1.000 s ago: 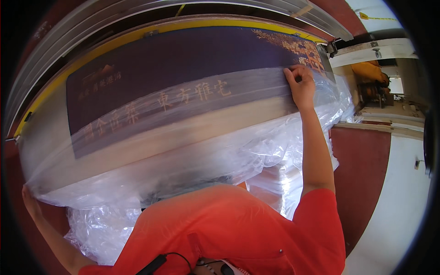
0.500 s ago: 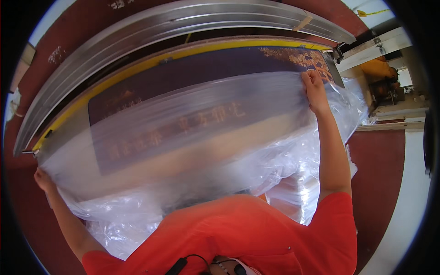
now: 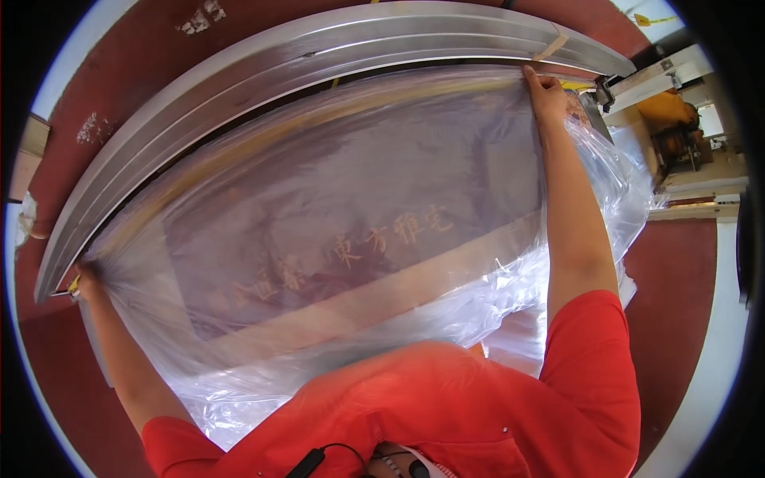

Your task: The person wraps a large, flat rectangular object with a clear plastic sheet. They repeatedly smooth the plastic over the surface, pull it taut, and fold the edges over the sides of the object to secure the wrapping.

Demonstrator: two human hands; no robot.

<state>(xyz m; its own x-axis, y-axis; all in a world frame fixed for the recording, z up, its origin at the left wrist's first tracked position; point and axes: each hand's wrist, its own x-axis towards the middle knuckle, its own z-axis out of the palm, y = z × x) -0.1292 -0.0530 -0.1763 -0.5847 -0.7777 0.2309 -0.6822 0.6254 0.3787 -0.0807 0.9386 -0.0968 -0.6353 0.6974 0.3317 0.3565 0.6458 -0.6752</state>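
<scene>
– Clear plastic sheet (image 3: 362,151) has been drawn up the frame since the earlier view: its far edge crossed the middle of the dark panel (image 3: 577,110) then, and now it lies near the top, just below the grey metal rail (image 3: 335,40).

– How does that rail run?

– It curves right across the top, from the left side to the upper right.

– And the panel?

– Centre of the frame, under the sheet. Gold lettering shows through the plastic, and one patterned corner is bare at the upper right.

– Lower down?

– A red shirt (image 3: 430,398) fills the bottom centre.

– What about the hands?

– Up at the right, the right hand (image 3: 545,94) pinches the sheet's far edge. Over at the left, the left hand (image 3: 92,280) is closed on gathered plastic. It stretches between them.

– Anything smaller?

– Some yellow edging (image 3: 578,85) beside the right hand, and a tan tape strip (image 3: 551,48) on the rail above it.
</scene>
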